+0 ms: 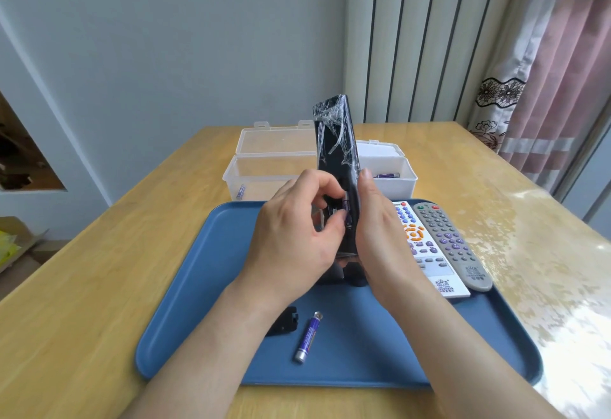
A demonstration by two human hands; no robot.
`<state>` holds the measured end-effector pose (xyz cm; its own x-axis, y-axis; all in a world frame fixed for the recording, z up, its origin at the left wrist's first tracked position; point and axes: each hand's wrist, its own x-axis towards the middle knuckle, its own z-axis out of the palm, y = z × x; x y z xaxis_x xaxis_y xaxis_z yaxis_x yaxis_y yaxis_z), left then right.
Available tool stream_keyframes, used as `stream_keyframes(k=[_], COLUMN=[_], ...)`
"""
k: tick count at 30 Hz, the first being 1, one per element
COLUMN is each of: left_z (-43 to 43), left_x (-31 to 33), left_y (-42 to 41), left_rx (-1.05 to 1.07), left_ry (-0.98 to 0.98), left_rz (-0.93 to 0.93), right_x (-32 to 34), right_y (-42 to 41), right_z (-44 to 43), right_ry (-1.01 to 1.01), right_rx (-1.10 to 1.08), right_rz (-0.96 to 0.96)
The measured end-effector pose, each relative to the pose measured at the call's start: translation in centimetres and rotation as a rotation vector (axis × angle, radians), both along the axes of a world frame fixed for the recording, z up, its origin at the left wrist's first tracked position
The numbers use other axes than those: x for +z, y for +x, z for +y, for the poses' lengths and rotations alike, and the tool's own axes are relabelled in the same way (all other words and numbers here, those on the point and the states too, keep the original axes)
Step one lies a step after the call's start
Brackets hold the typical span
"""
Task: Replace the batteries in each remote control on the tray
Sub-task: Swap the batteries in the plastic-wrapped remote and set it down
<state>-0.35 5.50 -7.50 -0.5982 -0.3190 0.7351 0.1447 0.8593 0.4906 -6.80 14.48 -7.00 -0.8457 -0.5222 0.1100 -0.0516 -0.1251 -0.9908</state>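
A black remote (335,141), its upper end wrapped in crumpled clear film, stands nearly upright above a blue tray (198,286), back turned to the person working on it. The right hand (380,233) grips the remote along its edge. The left hand (294,236) curls in close beside it, thumb and forefinger pinching at a purple battery (344,210) seated in the open compartment.

Whether that cell is going in or coming out cannot be told from here. A second battery (307,337) lies loose on the tray near the wrists, next to what looks like the black cover (284,321).

A white remote (426,253) and a grey remote (453,243) lie side by side at the tray's right, face up. Two clear plastic boxes (264,167) sit open behind the tray on the wooden table (99,270), each with a battery inside.

The risks look small but real. The held cell could spring from the fingertips, and the loose one could roll across the tray. With identical purple cells on the tray and in both boxes, spent and fresh could easily be confused.
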Motion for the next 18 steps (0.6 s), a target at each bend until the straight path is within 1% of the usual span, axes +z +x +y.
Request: stream_keyframes(k=[3, 6, 8, 13, 18], left_z=[-0.2, -0.5, -0.5, -1.0, -1.1], left_x=[0.1, 0.1, 0.1, 0.1, 0.2], left_y=[-0.2, -0.4, -0.5, -0.4, -0.3], left_rx=[0.039, 0.072, 0.051, -0.034, -0.094], left_ry=[0.002, -0.029, -0.035, -0.003, 0.057], left_rz=[0.023, 0.041, 0.034, -0.009, -0.058], right_x=[-0.4, -0.6, -0.8, -1.1, -0.8], right_y=[0.2, 0.5, 0.4, 0.6, 0.8], right_z=[-0.3, -0.7, -0.8, -1.0, -0.9], right_ry=[0.03, 0.036, 0.037, 0.025, 0.037], right_rx=[0.018, 0.033, 0.012, -0.017, 0.001], right_rz=[0.085, 0.099, 0.099, 0.183, 0.166])
